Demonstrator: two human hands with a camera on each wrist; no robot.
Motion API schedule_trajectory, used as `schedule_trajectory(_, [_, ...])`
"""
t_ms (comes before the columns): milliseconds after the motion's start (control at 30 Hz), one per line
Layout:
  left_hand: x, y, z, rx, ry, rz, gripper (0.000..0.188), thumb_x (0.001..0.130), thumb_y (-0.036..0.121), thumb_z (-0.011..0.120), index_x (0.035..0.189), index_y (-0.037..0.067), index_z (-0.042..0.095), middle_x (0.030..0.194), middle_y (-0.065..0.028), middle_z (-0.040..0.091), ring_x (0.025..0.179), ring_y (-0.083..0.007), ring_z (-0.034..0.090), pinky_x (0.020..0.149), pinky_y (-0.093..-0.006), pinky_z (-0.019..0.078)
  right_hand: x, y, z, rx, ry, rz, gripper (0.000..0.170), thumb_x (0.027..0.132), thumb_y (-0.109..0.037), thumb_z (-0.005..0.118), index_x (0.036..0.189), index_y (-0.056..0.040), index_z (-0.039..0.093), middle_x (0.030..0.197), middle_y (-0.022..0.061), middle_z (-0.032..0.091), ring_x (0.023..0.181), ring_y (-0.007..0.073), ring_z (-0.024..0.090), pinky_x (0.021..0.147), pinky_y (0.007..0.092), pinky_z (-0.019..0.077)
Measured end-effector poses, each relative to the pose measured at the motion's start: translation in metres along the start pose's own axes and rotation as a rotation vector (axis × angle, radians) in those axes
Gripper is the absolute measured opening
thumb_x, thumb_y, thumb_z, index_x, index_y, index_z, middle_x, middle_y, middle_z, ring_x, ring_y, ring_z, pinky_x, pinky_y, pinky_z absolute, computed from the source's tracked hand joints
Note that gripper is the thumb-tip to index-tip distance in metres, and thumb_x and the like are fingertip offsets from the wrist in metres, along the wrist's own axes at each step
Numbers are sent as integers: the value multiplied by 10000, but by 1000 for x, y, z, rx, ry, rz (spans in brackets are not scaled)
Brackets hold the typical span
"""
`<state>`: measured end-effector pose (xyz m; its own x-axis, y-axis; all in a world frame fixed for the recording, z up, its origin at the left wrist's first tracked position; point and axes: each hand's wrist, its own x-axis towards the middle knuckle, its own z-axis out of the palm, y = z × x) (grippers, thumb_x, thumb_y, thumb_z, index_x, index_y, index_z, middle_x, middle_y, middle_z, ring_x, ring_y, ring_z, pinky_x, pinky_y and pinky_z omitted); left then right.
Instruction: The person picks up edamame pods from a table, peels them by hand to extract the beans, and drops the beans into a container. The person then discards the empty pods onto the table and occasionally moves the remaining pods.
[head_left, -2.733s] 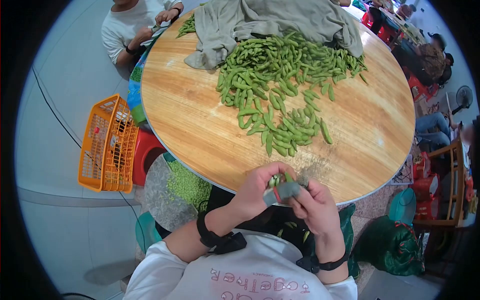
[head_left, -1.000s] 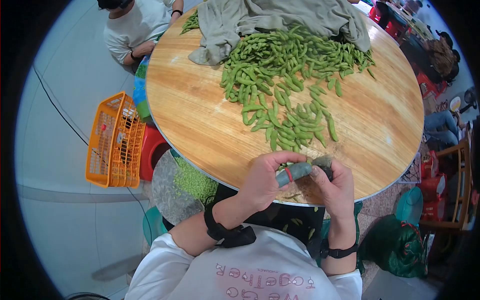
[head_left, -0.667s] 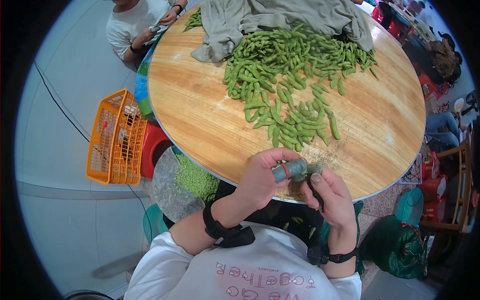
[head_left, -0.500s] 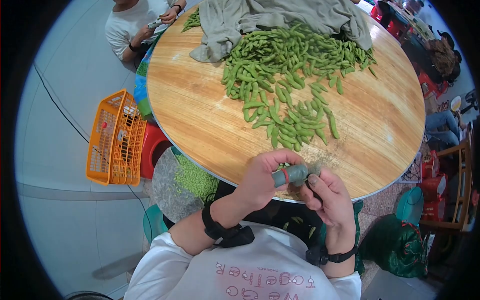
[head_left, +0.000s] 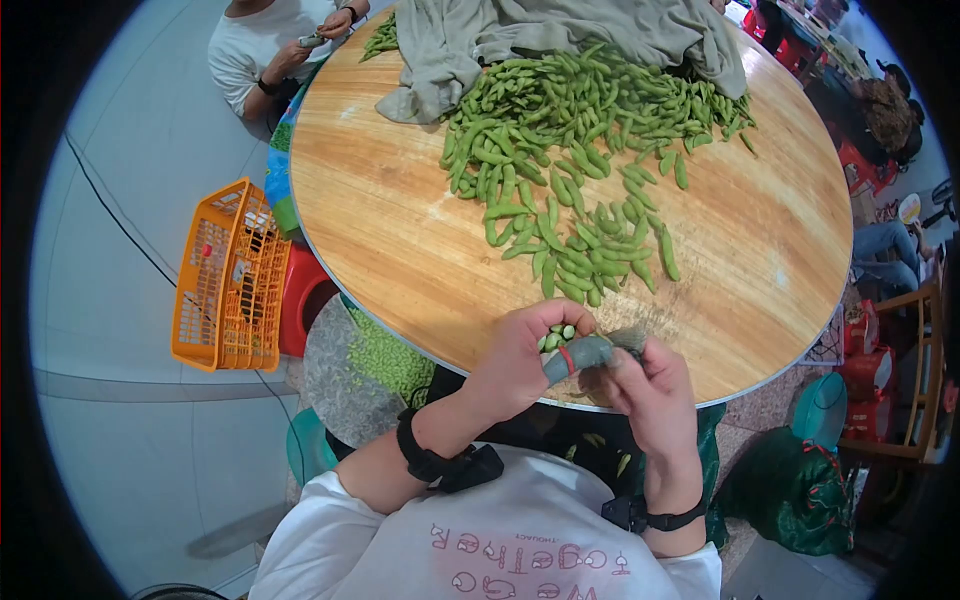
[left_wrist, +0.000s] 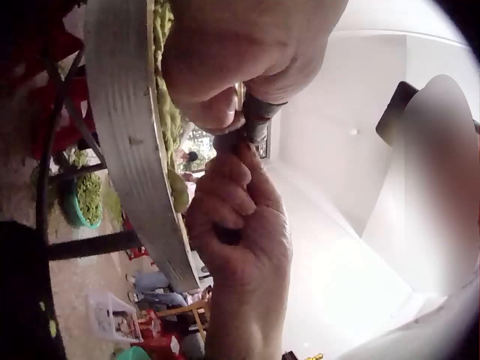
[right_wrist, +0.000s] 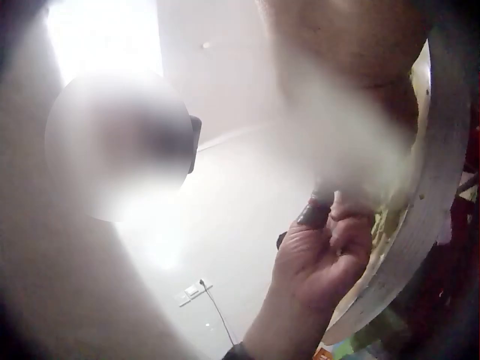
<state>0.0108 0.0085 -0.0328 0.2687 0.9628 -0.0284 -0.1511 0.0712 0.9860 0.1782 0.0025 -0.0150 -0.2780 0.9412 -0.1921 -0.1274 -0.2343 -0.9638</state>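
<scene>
My left hand curls around several green soybeans, which show between its thumb and forefinger. A grey-green sleeve with a red band, the thumb cover, sits on its thumb. Close against that thumb, my right hand has its fingers curled, with a grey piece at its fingertips. In its palm a small black-handled tool shows as a dark end; the rest is hidden by the fingers. Both hands are over the near edge of the round wooden table. Loose edamame pods lie just beyond them.
A large heap of pods lies under a grey cloth. Left of my lap, shelled beans fill a container beside a red stool and an orange basket. Another person sits at the far left.
The right hand's black tool, plain to see earlier, is now mostly covered by its fingers. The left thumb has tipped lower, and the beans behind it show more. The pods on the table stay put.
</scene>
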Motion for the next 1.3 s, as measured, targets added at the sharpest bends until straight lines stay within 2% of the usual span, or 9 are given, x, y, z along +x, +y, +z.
schedule_trajectory(67, [-1,3,-3,-48,10,-9,195,796,92,641,955,21,555,798,15,540,649,-30,473,544,-186,389,3,-4,-2,303,-54,175,175,870,-110,548,743,10,535,617,-16,515,547,47,454,495,203,370])
schedule_trajectory(167, [-1,11,-6,-195,50,-118,197,818,82,610,989,4,552,796,-1,557,630,-49,482,551,-189,391,10,-5,-5,-1,-95,141,155,850,-113,575,775,20,547,584,10,500,545,80,477,505,252,410])
schedule_trajectory(267, [0,7,-13,-225,88,-162,162,846,69,565,991,-2,548,762,1,545,616,-59,481,552,-184,384,38,-9,-13,-842,377,-451,119,812,-132,607,845,-26,563,573,146,527,522,283,554,497,362,428])
schedule_trajectory(367, [0,4,-15,-211,-22,-108,151,862,67,528,1001,8,545,742,-1,535,619,-61,479,561,-191,384,53,-12,-19,-1282,409,-355,137,791,-147,617,865,-46,562,622,170,560,582,347,563,510,400,438])
schedule_trajectory(533, [-1,11,-6,13,-135,-218,133,862,91,508,974,30,544,751,-12,533,620,-59,478,576,-198,390,48,-8,-19,-1319,345,-278,151,763,-133,634,859,-42,561,667,192,567,614,361,566,526,416,446])
schedule_trajectory(667, [-9,11,1,171,-393,-40,145,863,99,519,992,44,560,734,7,534,618,-40,477,558,-185,376,31,0,-22,-695,328,-300,125,763,-48,634,860,9,578,702,112,608,614,201,587,573,297,460])
schedule_trajectory(800, [-10,18,8,-75,-93,-170,207,834,68,557,1032,11,579,800,0,563,617,-23,479,534,-175,364,2,-16,-4,-162,165,-97,126,768,-14,641,877,19,586,747,-18,587,671,39,504,612,200,432])
schedule_trajectory(933, [-13,7,9,-340,38,-85,199,802,14,580,997,-21,571,881,-25,584,625,-18,481,516,-150,348,-10,-11,7,-194,105,-187,107,807,-40,616,898,-2,575,712,-21,558,627,36,485,559,185,403])
schedule_trajectory(1300, [-21,11,4,-488,111,-102,136,796,4,599,931,-8,588,871,-16,575,634,-9,474,503,-141,330,-21,-16,0,274,-282,213,202,941,-147,408,798,-24,479,599,-10,460,499,48,367,469,202,306])
